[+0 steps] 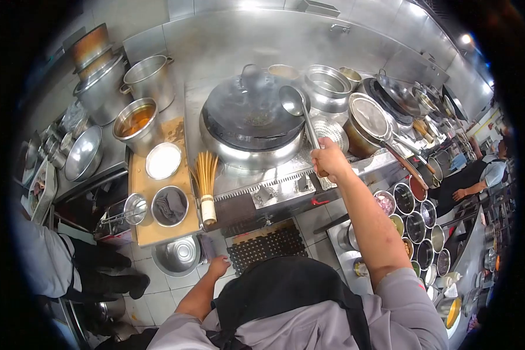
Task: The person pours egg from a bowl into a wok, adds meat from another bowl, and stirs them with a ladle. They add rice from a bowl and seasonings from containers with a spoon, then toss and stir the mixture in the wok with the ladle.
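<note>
My right hand (331, 160) is closed around the handle of a steel ladle (291, 100). The ladle's bowl hangs over the right side of a dark, steaming wok (248, 108), which sits on a round steel burner ring. Beside the ladle's handle lies a perforated strainer (331, 135). My left hand (219, 266) hangs low beside my apron, below the counter edge. Close to it are a large steel bowl (178, 255) and a greyish strip that I cannot make out. The left fingers are mostly hidden from above.
A bamboo wok brush (206, 192) stands left of the wok. On the board (137, 201) are a pot of brown liquid (137, 119), a white-filled bowl (163, 161) and a container with dark cloth (170, 206). Ingredient tubs (415, 227) stand right; co-workers (475, 181) are at both sides.
</note>
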Demonstrator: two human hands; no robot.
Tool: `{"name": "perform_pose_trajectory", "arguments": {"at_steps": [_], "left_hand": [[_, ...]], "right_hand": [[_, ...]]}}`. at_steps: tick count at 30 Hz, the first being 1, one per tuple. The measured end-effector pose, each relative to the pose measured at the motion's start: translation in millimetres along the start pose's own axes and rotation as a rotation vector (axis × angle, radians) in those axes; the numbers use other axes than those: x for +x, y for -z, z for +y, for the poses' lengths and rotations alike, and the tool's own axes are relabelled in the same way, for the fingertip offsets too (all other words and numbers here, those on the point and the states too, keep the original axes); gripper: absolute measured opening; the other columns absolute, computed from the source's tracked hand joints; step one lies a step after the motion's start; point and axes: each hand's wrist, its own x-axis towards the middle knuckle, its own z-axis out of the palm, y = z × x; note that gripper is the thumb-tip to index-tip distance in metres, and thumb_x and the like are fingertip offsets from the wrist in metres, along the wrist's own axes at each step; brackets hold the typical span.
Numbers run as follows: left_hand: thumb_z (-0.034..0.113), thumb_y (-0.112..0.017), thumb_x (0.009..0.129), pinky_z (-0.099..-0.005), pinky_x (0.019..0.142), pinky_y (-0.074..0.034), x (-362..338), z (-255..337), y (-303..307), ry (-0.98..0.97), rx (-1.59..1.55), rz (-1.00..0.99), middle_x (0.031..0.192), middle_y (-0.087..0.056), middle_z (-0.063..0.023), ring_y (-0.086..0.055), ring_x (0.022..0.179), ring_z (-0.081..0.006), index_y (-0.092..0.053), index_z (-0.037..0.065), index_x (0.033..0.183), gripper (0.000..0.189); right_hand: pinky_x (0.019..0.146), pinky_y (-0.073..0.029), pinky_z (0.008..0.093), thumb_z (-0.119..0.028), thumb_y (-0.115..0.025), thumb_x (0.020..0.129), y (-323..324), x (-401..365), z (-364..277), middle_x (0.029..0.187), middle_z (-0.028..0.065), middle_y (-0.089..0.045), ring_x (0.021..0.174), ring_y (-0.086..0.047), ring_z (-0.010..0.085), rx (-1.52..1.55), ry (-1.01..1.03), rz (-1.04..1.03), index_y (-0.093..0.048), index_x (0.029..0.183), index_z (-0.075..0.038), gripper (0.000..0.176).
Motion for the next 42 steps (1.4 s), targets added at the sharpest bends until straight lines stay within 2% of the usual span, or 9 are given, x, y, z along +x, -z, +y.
{"name": "perform_pose_trajectory", "arguments": {"at_steps": [6, 9, 13, 18, 23, 31, 34, 36, 42], "left_hand": [[0.035, -0.072, 0.084, -0.0404, 0.089, -0.054, -67.2, -38.1, -20.6, 0.016, 0.107, -0.045, 0.097, -0.073, -0.0164, -0.07, 0.095, -0.0328, -0.067, 0.004, 0.115, 0.044], [0.039, -0.073, 0.084, -0.0402, 0.09, -0.054, -108.3, -97.9, -36.5, 0.213, 0.035, -0.135, 0.102, -0.073, -0.0157, -0.069, 0.098, -0.0319, -0.069, 0.005, 0.112, 0.044], [0.034, -0.069, 0.081, -0.0403, 0.091, -0.055, -153.5, -90.5, -6.7, -0.425, 0.662, -0.056, 0.111, -0.07, -0.0145, -0.066, 0.107, -0.032, -0.075, 0.017, 0.104, 0.029], [0.032, -0.065, 0.082, -0.0427, 0.092, -0.054, -174.4, -134.1, -7.6, -0.185, 0.588, -0.123, 0.113, -0.069, -0.0147, -0.065, 0.11, -0.0349, -0.076, 0.021, 0.104, 0.027], [0.038, -0.073, 0.083, -0.0412, 0.096, -0.052, -160.7, -114.0, -26.3, 0.348, -0.033, 0.147, 0.115, -0.07, -0.0217, -0.066, 0.109, -0.0373, -0.067, 0.002, 0.118, 0.051], [0.03, -0.07, 0.087, -0.0429, 0.093, -0.053, -167.0, -89.8, -45.8, 0.317, -0.201, 0.09, 0.11, -0.071, -0.0225, -0.067, 0.105, -0.038, -0.068, 0.005, 0.119, 0.041], [0.029, -0.071, 0.086, -0.0435, 0.094, -0.053, -171.8, -100.5, -46.9, 0.341, -0.118, 0.008, 0.109, -0.072, -0.0212, -0.067, 0.105, -0.038, -0.069, 0.005, 0.117, 0.04], [0.035, -0.068, 0.086, -0.0437, 0.095, -0.053, -179.1, -128.0, -44.2, 0.006, -0.053, -0.121, 0.111, -0.071, -0.0208, -0.067, 0.107, -0.0366, -0.07, 0.006, 0.116, 0.042], [0.05, -0.064, 0.086, -0.0443, 0.097, -0.052, -126.3, -69.1, 4.1, -0.067, 0.663, -0.589, 0.115, -0.07, -0.0196, -0.066, 0.11, -0.0343, -0.071, 0.007, 0.115, 0.052]], "right_hand": [[0.043, -0.038, 0.0324, -0.003, -0.061, 0.09, -30.3, 17.5, -3.5, 0.074, 0.0064, -0.054, 0.054, -0.052, 0.0172, 0.097, -0.033, -0.078, -0.036, 0.139, -0.005, 0.055], [0.045, -0.038, 0.0292, -0.002, -0.061, 0.089, -50.5, 26.3, -9.2, 0.073, 0.0053, -0.054, 0.054, -0.052, 0.0147, 0.439, -0.121, -0.118, -0.046, 0.109, -0.009, 0.026], [0.047, -0.038, 0.0262, -0.008, -0.06, 0.091, -63.5, 34.1, -16.0, 0.071, 0.0036, -0.055, 0.056, -0.053, 0.0121, 0.848, -0.321, -0.388, -0.05, 0.083, -0.007, 0.012], [0.047, -0.041, 0.0282, -0.011, -0.059, 0.091, -112.6, 40.0, -41.7, 0.071, 0.0041, -0.058, 0.055, -0.055, 0.014, 0.981, -0.408, -0.713, -0.051, 0.086, -0.007, 0.011], [0.047, -0.038, 0.0279, -0.008, -0.06, 0.091, -208.0, 27.2, -98.0, 0.073, 0.0056, -0.057, 0.058, -0.052, 0.0135, 0.845, -0.204, -0.777, -0.051, 0.09, -0.008, 0.009], [0.048, -0.036, 0.0248, -0.013, -0.063, 0.093, -168.1, 29.2, -86.4, 0.074, 0.0034, -0.057, 0.061, -0.051, 0.01, 1.005, -0.098, -0.853, -0.051, 0.096, -0.009, 0.013], [0.042, -0.036, 0.0277, -0.006, -0.061, 0.089, -95.8, -2.1, -80.5, 0.071, 0.0038, -0.055, 0.051, -0.049, 0.0128, 0.322, 0.156, -0.365, -0.051, 0.12, -0.005, 0.033], [0.038, -0.033, 0.0291, -0.004, -0.058, 0.088, -51.5, -13.0, -73.7, 0.071, 0.0042, -0.053, 0.048, -0.049, 0.0138, -0.237, 0.153, -0.152, -0.041, 0.138, -0.003, 0.053], [0.042, -0.039, 0.0284, -0.005, -0.062, 0.088, 51.2, -0.7, 54.4, 0.073, 0.004, -0.056, 0.05, -0.051, 0.0128, -0.349, 0.316, 0.128, -0.041, 0.144, -0.014, 0.06]]}}
